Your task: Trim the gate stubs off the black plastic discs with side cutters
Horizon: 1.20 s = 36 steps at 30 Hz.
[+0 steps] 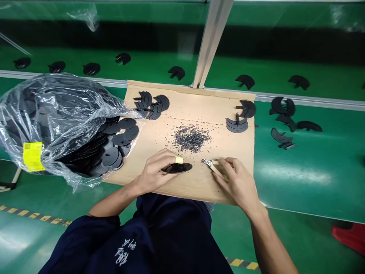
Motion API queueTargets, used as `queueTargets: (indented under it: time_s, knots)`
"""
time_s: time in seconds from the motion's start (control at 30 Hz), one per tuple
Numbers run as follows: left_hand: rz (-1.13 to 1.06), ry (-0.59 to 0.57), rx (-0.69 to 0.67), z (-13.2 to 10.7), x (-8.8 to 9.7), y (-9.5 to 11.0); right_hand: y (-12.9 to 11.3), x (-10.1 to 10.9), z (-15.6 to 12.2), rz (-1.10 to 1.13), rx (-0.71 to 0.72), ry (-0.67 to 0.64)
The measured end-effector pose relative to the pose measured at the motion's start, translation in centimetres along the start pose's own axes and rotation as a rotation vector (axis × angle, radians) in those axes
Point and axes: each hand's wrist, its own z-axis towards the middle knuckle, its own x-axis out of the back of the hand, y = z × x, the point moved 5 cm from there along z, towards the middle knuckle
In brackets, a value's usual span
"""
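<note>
Between the thumb and fingers of my left hand (156, 169) is a black plastic disc-shaped part (182, 168), tilted so that its edge faces me. Pale yellow tape wraps one fingertip. A short gap to the right, my right hand (238, 182) is closed around the light-coloured handles of small cutting pliers (210, 163), whose metal jaws point left toward the part without touching it. Just beyond both hands, a heap of tiny black plastic bits (192, 137) lies scattered over a cardboard sheet (222, 146).
A clear plastic bag (62, 102) spills black discs (111, 156) onto the cardboard's left side. Curved black parts (161, 104) sit at the back left, others (238, 125) at the back right. More lie on the green table (299, 160). A metal post (212, 42) rises behind.
</note>
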Motion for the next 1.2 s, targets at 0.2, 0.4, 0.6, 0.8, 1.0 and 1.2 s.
queueTargets:
  time_s: [0.2,0.4,0.6,0.8,1.0,1.2]
  knots:
    - [-0.061,-0.028,0.021,0.1,-0.2,0.3,-3.8,3.2,1.6,0.341,0.147,0.118]
    - [-0.143,-0.033,0.020,0.3,0.0,0.5,-6.3,4.3,2.7,0.325,0.339,0.133]
    - [-0.169,-0.026,-0.005,0.3,0.1,0.6,-6.5,4.4,3.2,0.254,0.354,0.123]
    - [-0.188,-0.019,-0.013,0.2,0.1,0.4,-6.5,4.3,3.3,0.297,0.376,0.106]
    - [-0.208,-0.006,-0.014,0.1,-0.1,0.2,-6.8,4.7,3.5,0.173,0.398,0.144]
    - [-0.211,0.026,0.013,0.0,-0.2,0.0,-6.8,4.3,3.4,0.231,0.395,0.125]
